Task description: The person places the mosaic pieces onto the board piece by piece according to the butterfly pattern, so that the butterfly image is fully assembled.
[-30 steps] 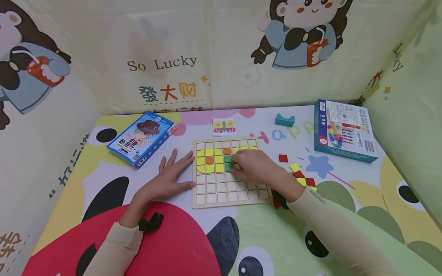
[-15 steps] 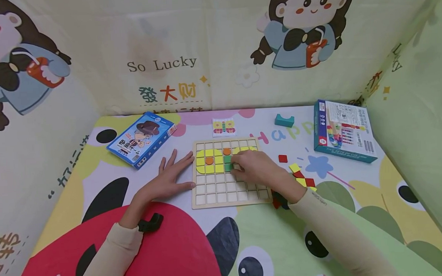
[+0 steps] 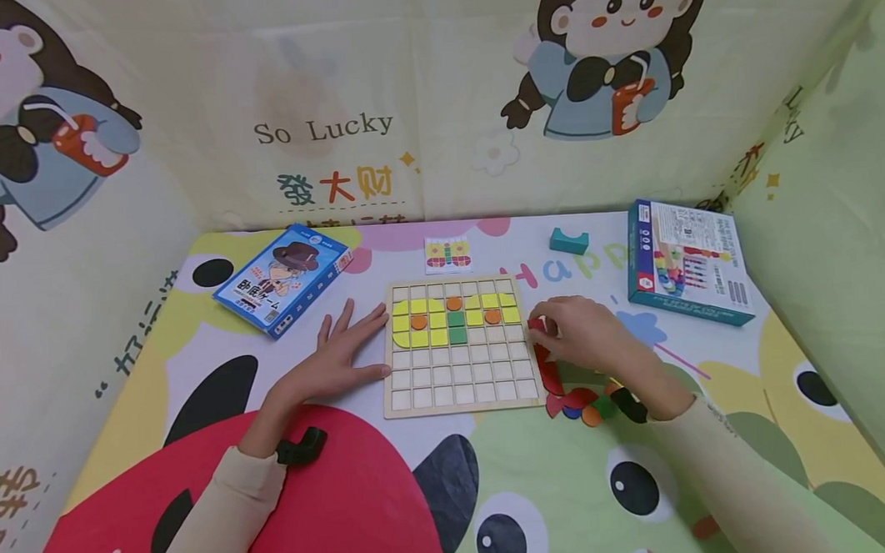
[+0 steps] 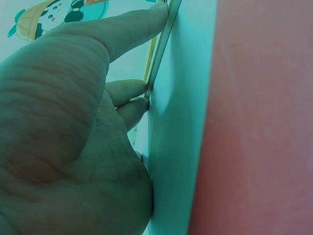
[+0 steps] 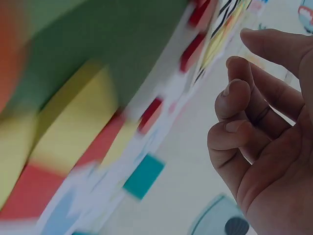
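A wooden grid board (image 3: 464,408) lies in the middle of the table, its upper rows filled with yellow tiles (image 3: 419,339), orange discs (image 3: 419,321) and green squares (image 3: 456,334). My left hand (image 3: 334,361) rests beside it with fingers spread; thumb and fingertips touch the board's left edge, as the left wrist view shows. Off the right edge, my right hand (image 3: 588,331) hovers with fingertips over a red piece (image 3: 536,325). In the right wrist view the right hand (image 5: 274,122) has loosely bent fingers, thumb apart, and nothing between them.
More red pieces (image 3: 549,375) lie along the board's right side, with mixed coloured pieces (image 3: 590,416) below. Behind the board is a butterfly pattern card (image 3: 448,255). A teal block (image 3: 569,241), a blue box (image 3: 281,277) and a larger box (image 3: 690,263) stand toward the back.
My right hand has left the board and moved right to the red pieces, uncovering yellow tiles and an orange disc on the board's right half. The left hand stays put.
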A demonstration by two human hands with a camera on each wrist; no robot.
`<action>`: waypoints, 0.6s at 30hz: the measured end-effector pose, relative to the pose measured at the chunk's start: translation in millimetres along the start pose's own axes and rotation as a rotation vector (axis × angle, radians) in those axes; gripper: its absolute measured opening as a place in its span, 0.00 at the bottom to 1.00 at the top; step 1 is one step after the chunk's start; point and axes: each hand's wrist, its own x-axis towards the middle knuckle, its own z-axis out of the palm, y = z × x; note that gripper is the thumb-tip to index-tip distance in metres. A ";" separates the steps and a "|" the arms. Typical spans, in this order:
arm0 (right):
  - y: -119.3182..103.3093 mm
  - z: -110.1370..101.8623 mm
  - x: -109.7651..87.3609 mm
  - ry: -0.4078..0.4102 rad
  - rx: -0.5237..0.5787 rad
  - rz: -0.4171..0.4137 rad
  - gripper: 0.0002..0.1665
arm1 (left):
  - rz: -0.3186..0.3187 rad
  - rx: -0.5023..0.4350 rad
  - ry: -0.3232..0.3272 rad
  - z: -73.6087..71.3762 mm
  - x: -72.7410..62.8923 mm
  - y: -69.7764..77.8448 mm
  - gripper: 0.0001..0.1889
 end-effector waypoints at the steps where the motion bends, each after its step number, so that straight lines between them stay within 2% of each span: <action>1: 6.5 -2.0 -3.8 0.006 0.003 0.005 0.19 | 0.002 -0.004 0.000 0.1 0.0 0.1 0.50; 9: 48.2 -11.2 -29.9 -0.022 0.010 0.097 0.21 | 0.000 -0.004 0.002 -0.2 -0.5 1.4 0.50; 12: 56.9 -10.8 -35.6 -0.026 0.008 0.114 0.22 | -0.005 -0.006 -0.001 -1.1 -1.0 2.4 0.50; 18: 63.6 -6.8 -40.6 -0.008 0.007 0.098 0.20 | -0.009 -0.003 -0.002 -2.0 -1.4 3.0 0.50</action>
